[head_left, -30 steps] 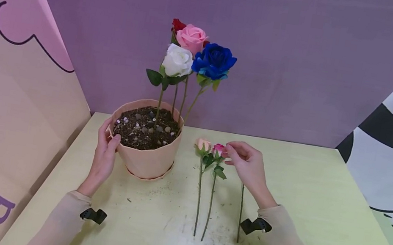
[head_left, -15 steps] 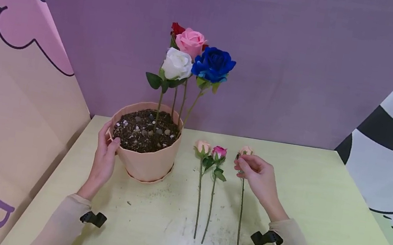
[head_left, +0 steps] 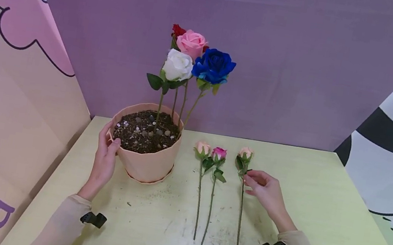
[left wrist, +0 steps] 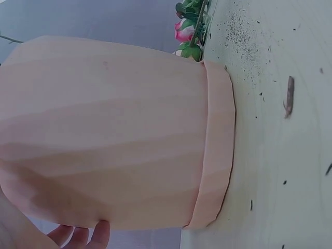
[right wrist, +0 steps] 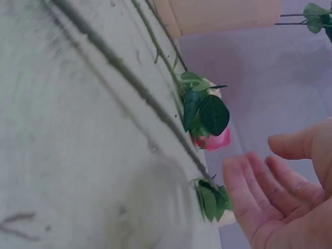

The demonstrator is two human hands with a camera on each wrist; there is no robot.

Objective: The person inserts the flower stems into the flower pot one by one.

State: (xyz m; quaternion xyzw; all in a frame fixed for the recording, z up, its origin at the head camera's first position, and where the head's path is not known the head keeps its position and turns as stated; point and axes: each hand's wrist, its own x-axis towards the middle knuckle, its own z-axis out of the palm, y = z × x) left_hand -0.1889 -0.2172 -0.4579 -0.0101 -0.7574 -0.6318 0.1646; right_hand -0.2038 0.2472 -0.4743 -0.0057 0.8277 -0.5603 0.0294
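"Fingers (right wrist: pixel 239 184) of the right hand (head_left: pixel 267 196): how do they stand?"

"Released. Thumb and fingertips are parted, with nothing gripped between them."

"Which way is the flower?"

"Just to their left. The rightmost rose (head_left: pixel 241 209) lies on the table (head_left: pixel 322 202), long axis running near to far, bloom at the far end. The fingertips are level with its stem just below the leaves, pointing across it from the right. Whether they touch, I can't tell."

"So a pinch would have to go crosswise?"

"I'd judge so, and the right hand is plainly the nearer one."

"And the left hand (head_left: pixel 103 163)?"

"Well apart, to the left, gripping the pot (head_left: pixel 145 166) by its rim and side."

"Anything between?"

"A pale rose (head_left: pixel 202 151) and a bright pink rose (head_left: pixel 219 156), lying roughly parallel to the first. Farther left, a white rose (head_left: pixel 178 66) and a blue rose (head_left: pixel 214 66) stand among others in the pot."
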